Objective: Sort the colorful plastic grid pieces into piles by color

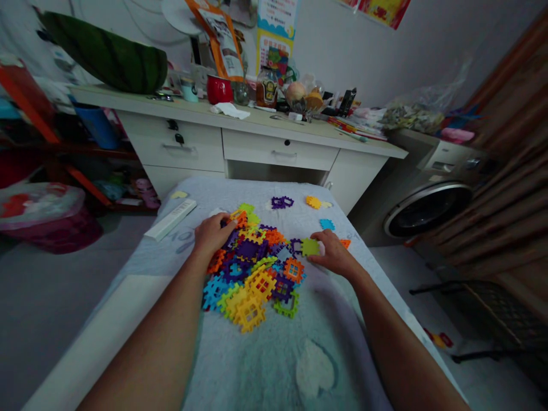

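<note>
A: What did we have around the pile of plastic pieces [252, 249]?

B: Largest first: a white desk [257, 142] with drawers stood beyond the pile, and a cloth-covered surface [240, 365] spread beneath it. We also had a grey washing machine [402, 182] beyond the pile, well off to its right.

A: And on the desk?

B: A cut watermelon [107, 57], beyond the pile and to its left, rind toward us.

A: How did the pile itself lie?

B: We saw it heaped on the cloth, notched pieces in purple, orange, yellow, blue and green overlapping (some had window-like openings). A long white box [171, 220] lay apart, left of the pile.

A: Our hands?

B: Our left hand [212, 234] touched the pile at its far left edge, fingers bent over it; we couldn't tell whether they were clamped on anything. Our right hand [331, 251] was just right of the pile, thumb and fingers clamped on a lime-green piece [310, 247].

A: Any loose pieces?

B: Purple pieces [277, 202] and a yellow piece [313, 202] lay beyond the pile, the yellow farther right, and a blue piece [327, 224] lay to its right.
</note>
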Demonstrator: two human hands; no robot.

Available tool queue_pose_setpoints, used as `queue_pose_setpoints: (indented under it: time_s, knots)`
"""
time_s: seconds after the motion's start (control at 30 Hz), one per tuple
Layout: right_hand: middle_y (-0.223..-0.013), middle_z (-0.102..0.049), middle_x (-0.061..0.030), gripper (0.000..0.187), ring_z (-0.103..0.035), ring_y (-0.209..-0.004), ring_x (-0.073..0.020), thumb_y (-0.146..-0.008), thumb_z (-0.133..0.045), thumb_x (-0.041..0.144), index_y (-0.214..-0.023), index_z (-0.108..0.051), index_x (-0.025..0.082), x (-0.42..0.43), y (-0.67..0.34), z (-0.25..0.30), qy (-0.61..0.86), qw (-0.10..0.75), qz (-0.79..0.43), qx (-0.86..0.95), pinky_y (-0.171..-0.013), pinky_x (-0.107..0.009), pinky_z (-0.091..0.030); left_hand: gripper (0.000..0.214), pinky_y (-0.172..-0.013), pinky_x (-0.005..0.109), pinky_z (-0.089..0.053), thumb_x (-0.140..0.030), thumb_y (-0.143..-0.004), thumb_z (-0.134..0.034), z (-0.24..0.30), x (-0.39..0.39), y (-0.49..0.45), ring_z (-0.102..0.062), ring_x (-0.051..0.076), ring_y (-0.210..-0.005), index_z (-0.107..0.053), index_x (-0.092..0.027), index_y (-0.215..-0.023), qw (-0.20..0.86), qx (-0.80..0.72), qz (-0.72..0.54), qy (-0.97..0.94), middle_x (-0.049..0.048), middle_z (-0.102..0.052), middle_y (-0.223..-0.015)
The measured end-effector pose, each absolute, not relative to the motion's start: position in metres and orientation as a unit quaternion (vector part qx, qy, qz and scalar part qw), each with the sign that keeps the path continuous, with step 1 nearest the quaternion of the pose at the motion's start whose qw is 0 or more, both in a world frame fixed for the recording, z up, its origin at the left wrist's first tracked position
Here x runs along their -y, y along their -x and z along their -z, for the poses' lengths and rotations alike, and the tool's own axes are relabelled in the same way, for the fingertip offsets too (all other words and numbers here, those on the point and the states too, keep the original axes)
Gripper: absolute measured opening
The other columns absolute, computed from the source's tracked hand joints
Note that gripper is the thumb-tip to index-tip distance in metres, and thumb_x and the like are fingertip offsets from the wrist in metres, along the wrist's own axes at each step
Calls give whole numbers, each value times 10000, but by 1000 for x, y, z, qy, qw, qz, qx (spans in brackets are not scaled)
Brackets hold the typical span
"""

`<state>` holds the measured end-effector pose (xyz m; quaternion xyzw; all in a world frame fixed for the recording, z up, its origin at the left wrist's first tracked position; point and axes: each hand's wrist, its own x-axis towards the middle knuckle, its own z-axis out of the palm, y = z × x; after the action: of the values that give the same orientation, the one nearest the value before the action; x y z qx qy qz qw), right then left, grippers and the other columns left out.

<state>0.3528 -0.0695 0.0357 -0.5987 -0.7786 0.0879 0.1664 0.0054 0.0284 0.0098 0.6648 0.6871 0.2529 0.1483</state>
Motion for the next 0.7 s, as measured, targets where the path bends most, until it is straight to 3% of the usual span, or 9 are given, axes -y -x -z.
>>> queue_pose_setpoints:
  time_s: [0.33, 0.5, 0.7]
  knots:
    - [-1043, -621, -108, 470, -606, -957, -242, -752, -696, 372, -1171, -625, 171, 127, -425, -26, 699, 136, -40, 701, -910, -390, -462, 404, -904, 372, -439, -531, -850, -504, -6, -31, -4, -619, 272, -1084, -666, -273, -1116, 147, -687, -251, -666, 42, -697, -1197]
    - [-1068, -622, -131, 493, -605, -1006, -252, -720, -667, 285, -1189, -630, 137, 145, -443, -18, 718, 118, -39, 684, -967, -387, -446, 410, -894, 377, -446, -529, -852, -499, -8, -30, -5, -619, 285, -1089, -671, -268, -1117, 148, -688, -245, -666, 53, -703, -1182]
    - [-1231, -603, -138, 595, -568, -1143, -274, -656, -611, 171, -1251, -591, 178, 154, -447, -18, 718, 96, -57, 687, -1013, -418, -416, 402, -880, 341, -451, -526, -851, -493, -4, -33, -3, -629, 256, -1070, -671, -267, -1102, 147, -687, -249, -666, 38, -706, -1170]
